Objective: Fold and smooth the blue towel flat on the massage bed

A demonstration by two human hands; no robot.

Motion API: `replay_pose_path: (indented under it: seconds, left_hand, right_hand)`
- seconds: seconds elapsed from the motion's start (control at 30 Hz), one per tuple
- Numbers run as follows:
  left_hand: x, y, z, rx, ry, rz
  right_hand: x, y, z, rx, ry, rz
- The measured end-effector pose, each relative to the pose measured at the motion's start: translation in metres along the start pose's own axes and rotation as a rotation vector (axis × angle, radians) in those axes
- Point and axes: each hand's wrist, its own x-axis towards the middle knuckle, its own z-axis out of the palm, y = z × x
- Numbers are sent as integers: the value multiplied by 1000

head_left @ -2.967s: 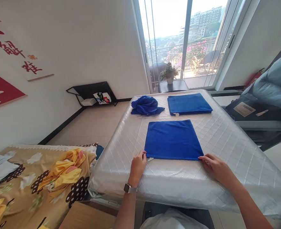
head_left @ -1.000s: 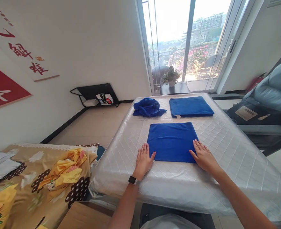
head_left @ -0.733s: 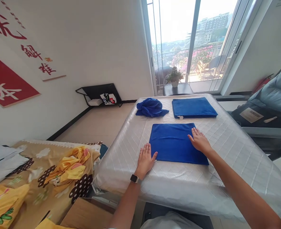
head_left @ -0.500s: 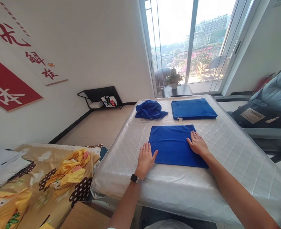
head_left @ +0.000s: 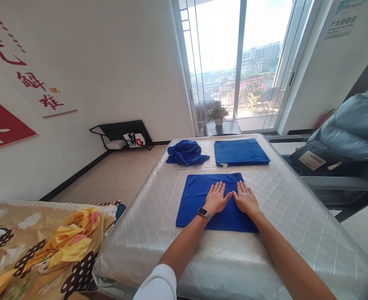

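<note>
A folded blue cloth lies flat on the silvery quilted mattress, with slight creases on top. My left hand rests palm down near the cloth's middle, fingers stretched out; a watch is on that wrist. Close beside it, my right hand lies flat on the cloth's right part, fingers extended. The two thumbs nearly meet. Beyond, a crumpled blue cloth sits at the far left of the mattress. A neat stack of folded blue cloths with a white tag lies to its right.
A grey armchair stands along the right side. At the lower left is a patterned bedspread with yellow clothing on it. A potted plant stands on a chair by the glass door. A black shelf is against the wall.
My left hand has moved right from the cloth's left edge to its middle. My right hand has shifted inward from the right edge. The camera view has turned slightly right and up.
</note>
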Motion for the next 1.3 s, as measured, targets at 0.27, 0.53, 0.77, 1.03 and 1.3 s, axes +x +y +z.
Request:
replay_pose_path:
  seconds: [0.27,0.53,0.77,1.03,1.3]
  left_hand:
    - [-68,-118,-29,143,-31,-388]
    - [-78,-131,-24,81,23,-424]
    - [-82,-133,-33,25,20,-405]
    - [-84,-123,-48,22,30,-390]
    - [-88,-117,-53,38,-8,-410]
  right_hand:
    - [0,-3,-3,30,-27,27]
    - [0,5,-2,45,-49,4]
    - [39,4,-20,-15,-7,-59]
    - [68,15,0,-2,-57,-109]
    - [67,19,6,-13,-16,-55]
